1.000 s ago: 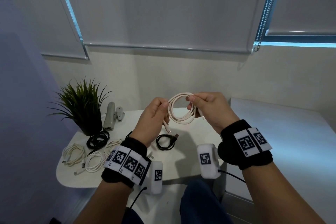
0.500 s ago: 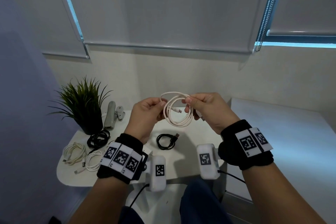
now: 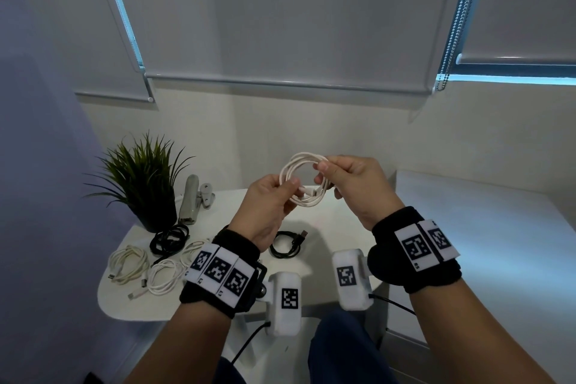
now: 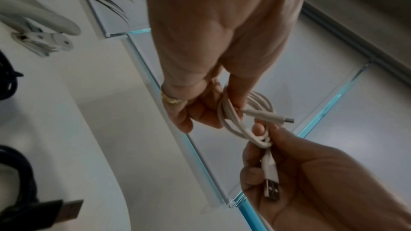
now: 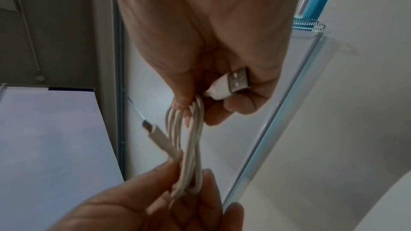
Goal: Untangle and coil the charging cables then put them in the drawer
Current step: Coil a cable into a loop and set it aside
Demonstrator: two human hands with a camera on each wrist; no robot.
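A white charging cable (image 3: 307,179) is wound into a small coil and held in the air above the white table (image 3: 330,227). My left hand (image 3: 288,185) pinches the coil's left side between thumb and fingers (image 4: 231,97). My right hand (image 3: 322,170) pinches its right side. In the right wrist view the USB-A plug (image 5: 233,83) lies inside the right hand's curled fingers. The small plug (image 4: 275,117) sticks out across the coil's middle. No drawer shows in any view.
On the table lie a coiled black cable (image 3: 285,245), a second black cable (image 3: 170,240) and white coils (image 3: 127,263) (image 3: 165,279) at the left. A potted plant (image 3: 146,178) and a grey stapler-like object (image 3: 190,203) stand behind them. A white cabinet top (image 3: 483,243) is at right.
The loose end that hung below my left hand has come up and now lies across the coil's middle. Both hands kept hold of the coil and turned it slightly.
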